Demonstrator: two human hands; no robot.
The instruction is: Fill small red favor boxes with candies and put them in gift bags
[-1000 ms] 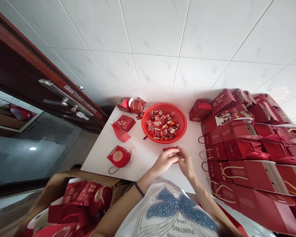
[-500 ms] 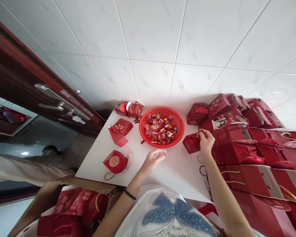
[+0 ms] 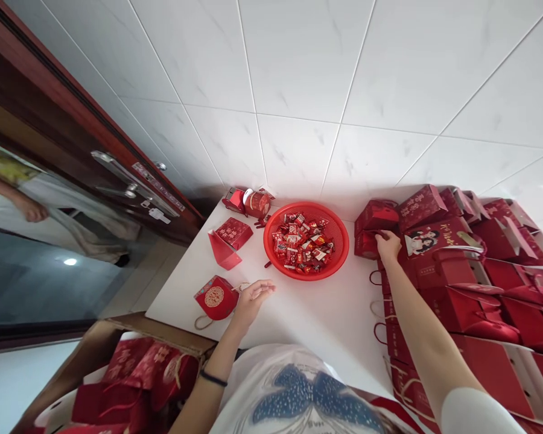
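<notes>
My right hand [image 3: 389, 246] pinches the top of a small red gift box [image 3: 365, 244] at the right side of the white table [image 3: 294, 313]. That box is next to another red box with a ribbon [image 3: 377, 212]. My left hand [image 3: 254, 296] hovers over the table, empty, its fingers stretched out and slightly bent. Close to it lies a red box with a round gold emblem [image 3: 215, 296] and a cord handle. A red plastic basket [image 3: 346, 250] full of wrapped candies [image 3: 301, 241] sits between and beyond my hands. Left of the basket stands a red box with its lid raised [image 3: 232, 232].
Many red gift boxes and bags [image 3: 452, 271] crowd the right side. A cardboard carton [image 3: 163, 328] with red packages is at the lower left. Two red containers [image 3: 257, 204] stand by the tiled wall. Beyond the door [image 3: 72, 114] is a person [image 3: 31, 205].
My right hand has moved the small red box away from me and rightward, beside the ribboned box. My left hand has drawn back left toward the emblem box. A person now shows in the doorway.
</notes>
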